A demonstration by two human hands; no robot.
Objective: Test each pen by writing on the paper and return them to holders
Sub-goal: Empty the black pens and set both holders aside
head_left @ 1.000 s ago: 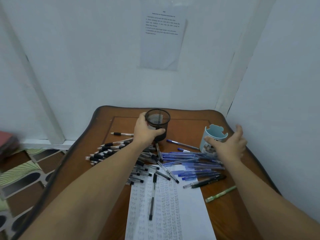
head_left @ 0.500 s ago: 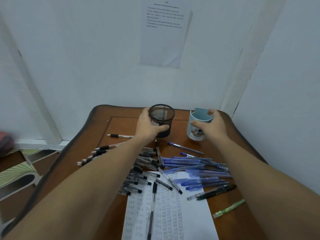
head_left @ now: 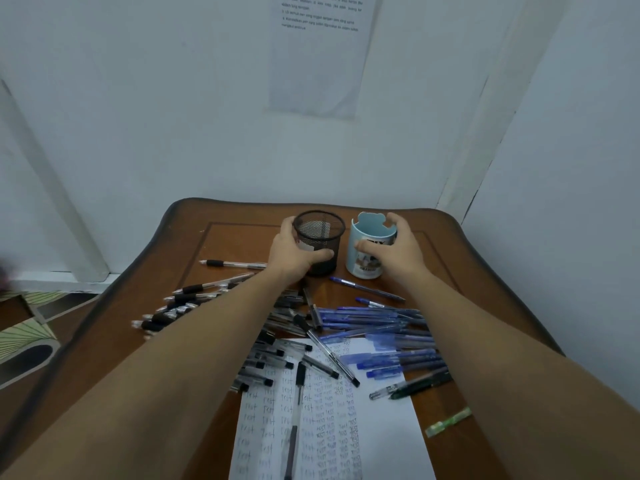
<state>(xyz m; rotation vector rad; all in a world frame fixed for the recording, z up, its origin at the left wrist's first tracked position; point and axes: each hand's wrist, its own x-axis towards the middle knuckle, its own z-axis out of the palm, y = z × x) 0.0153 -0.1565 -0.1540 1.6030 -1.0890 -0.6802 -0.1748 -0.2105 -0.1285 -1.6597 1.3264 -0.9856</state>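
My left hand (head_left: 290, 255) grips an empty black mesh holder (head_left: 320, 237) at the far middle of the wooden table (head_left: 450, 271). Right beside it stands a light blue cup holder (head_left: 367, 252), and my right hand (head_left: 398, 252) wraps around that one. Several black pens (head_left: 187, 306) lie scattered under my left forearm. A spread of blue pens (head_left: 374, 323) lies below the cup. A white paper (head_left: 388, 441) covered with written test marks sits at the near edge, with one black pen (head_left: 296, 410) lying on it.
A green pen (head_left: 448, 421) lies alone near the table's right front edge, and a dark pen (head_left: 420, 384) lies by the paper's right side. White walls close in behind and to the right, with a printed sheet (head_left: 318, 53) taped up. Patterned floor shows at left.
My right hand took hold of the blue cup and brought it from the right side of the table to stand next to the mesh holder. My left hand stayed on the mesh holder.
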